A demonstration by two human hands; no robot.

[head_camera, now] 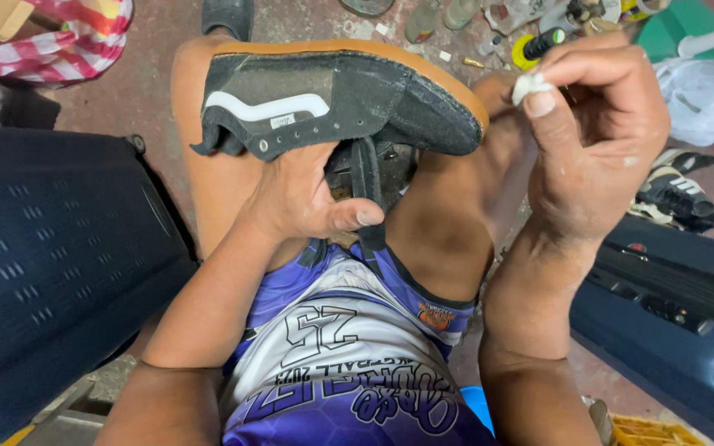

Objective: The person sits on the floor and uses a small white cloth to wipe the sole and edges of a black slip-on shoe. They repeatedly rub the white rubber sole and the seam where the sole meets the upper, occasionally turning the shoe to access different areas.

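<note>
Stained concrete floor, clutter at the far edge. My left hand [303,198] clasps the black skate shoe [336,103] on my knees; my right hand [597,132] pinches a white wad [529,87] beside its toe. I'd brace the shoe firmly.

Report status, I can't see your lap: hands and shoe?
Left hand steadies black lace-up skate shoe on knee. Right hand pinches small white wad. Nothing between them.

You wear a sleeveless sports jersey [349,363], purple and white with a honeycomb pattern, dark outlined lettering and a large number across the chest. Matching purple shorts [423,301] carry a small orange badge. Your arms and hands are bare.
</note>
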